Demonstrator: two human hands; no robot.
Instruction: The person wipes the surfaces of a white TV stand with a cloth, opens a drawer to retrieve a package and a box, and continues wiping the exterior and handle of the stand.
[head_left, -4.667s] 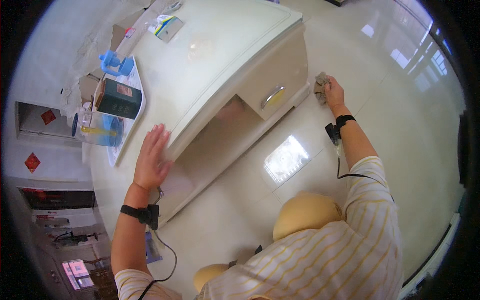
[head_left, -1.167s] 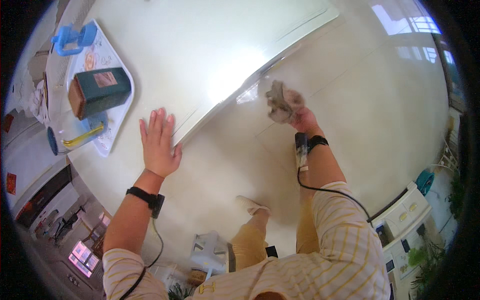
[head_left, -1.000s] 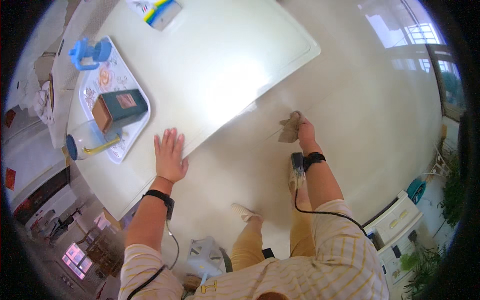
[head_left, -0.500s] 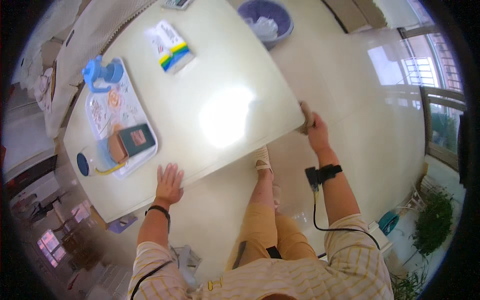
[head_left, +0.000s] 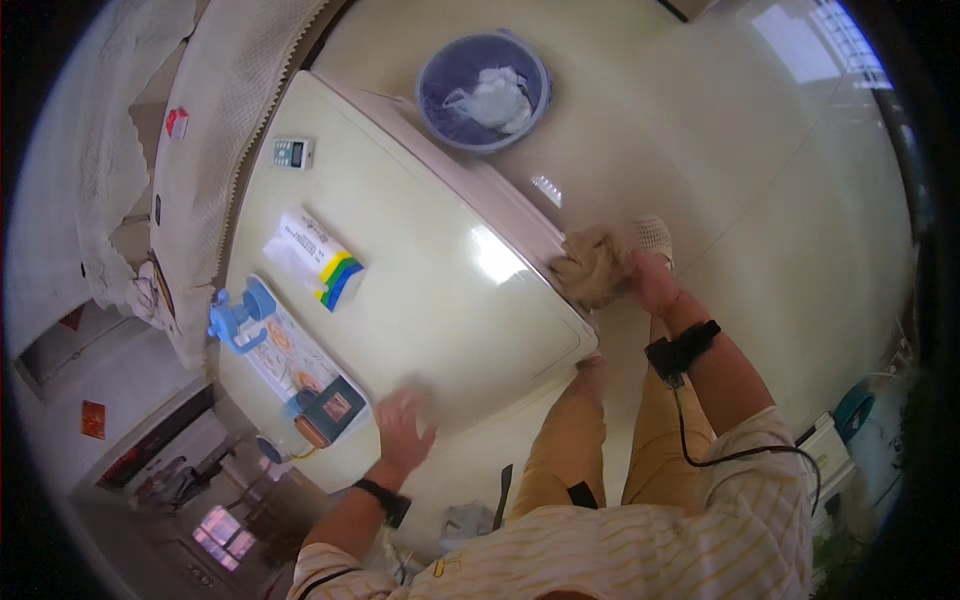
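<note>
My right hand [head_left: 655, 285] grips a bunched brown cloth [head_left: 592, 266] against the right side of the white table [head_left: 440, 320], close to its near corner. At the table's near edge my left hand [head_left: 402, 432] is open, fingers apart and smeared by motion; whether it touches the top cannot be told. Just left of that hand lies a patterned tray [head_left: 283, 340]. A dark green and brown box [head_left: 332, 408] and a blue-handled cup [head_left: 240, 315] are on the tray. Beside the box, a clear vessel [head_left: 275, 450] with a dark lid is partly hidden.
A soft white packet [head_left: 313, 258] with coloured stripes lies on the tabletop, and a small remote-like device [head_left: 293, 153] is farther back. On the floor by the table's right side stands a purple bin [head_left: 437, 110] with a white bag. A covered sofa [head_left: 220, 120] borders the far left.
My view has shifted toward the table's right side. The right hand has brought the cloth against that side, where more of it shows. My left hand no longer lies flat and is moving.
</note>
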